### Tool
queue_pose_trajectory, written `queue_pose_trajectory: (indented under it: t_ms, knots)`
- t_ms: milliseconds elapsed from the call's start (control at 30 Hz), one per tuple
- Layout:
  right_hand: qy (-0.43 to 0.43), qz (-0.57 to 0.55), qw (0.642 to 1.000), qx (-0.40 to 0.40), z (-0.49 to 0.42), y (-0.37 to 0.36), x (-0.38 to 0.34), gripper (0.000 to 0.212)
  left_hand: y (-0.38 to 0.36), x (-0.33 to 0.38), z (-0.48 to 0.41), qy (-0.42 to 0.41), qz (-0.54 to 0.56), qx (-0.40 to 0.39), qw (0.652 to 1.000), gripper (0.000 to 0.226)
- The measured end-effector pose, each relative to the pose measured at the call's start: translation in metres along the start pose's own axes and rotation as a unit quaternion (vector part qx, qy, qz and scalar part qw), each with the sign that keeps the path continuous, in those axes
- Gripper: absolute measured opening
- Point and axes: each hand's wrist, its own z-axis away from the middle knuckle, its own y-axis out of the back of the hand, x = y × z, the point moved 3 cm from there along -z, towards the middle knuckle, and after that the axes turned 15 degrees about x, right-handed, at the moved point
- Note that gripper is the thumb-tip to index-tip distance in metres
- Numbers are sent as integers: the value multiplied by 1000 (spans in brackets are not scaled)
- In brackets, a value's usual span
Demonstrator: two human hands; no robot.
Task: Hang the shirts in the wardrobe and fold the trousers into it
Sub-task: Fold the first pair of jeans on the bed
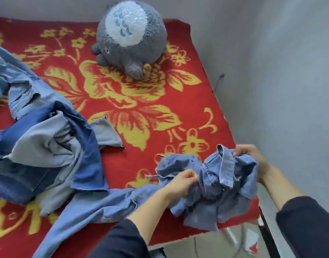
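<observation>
A light blue denim shirt lies bunched at the bed's near right corner, its collar turned up and one sleeve trailing to the lower left. My left hand pinches the fabric at the shirt's front. My right hand grips the cloth beside the collar at the far right. A heap of denim and grey clothes sits at the left of the bed; which pieces are trousers I cannot tell. No wardrobe is in view.
The bed carries a red blanket with yellow flowers. A grey and white plush toy sits near the far edge. A grey wall runs along the right side, and the floor shows beyond the bed's near right corner.
</observation>
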Motion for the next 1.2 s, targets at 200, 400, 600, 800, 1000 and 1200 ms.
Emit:
queue_pose_trajectory:
  t_ms: [200, 400, 600, 800, 1000, 1200]
  knots:
    - [107, -56, 992, 20, 51, -15, -20, 42, 0, 10, 4, -148, -266, -8, 953, 39]
    - [293, -130, 943, 90, 78, -3, -96, 46, 62, 110, -6, -131, -125, 178, 967, 20]
    - [394, -85, 858, 319, 77, 53, -149, 19, 114, 281, 24, -322, -122, 325, 881, 15]
    - [457, 53, 838, 293, 21, 83, -143, 15, 108, 258, 19, -329, -332, 372, 802, 27]
    - [411, 467, 730, 283, -82, 100, -34, 26, 73, 85, -15, -170, -442, 322, 820, 18]
    - [196, 640, 742, 39, -108, 102, 74, 21, 31, -52, -3, -4, -462, 210, 862, 17]
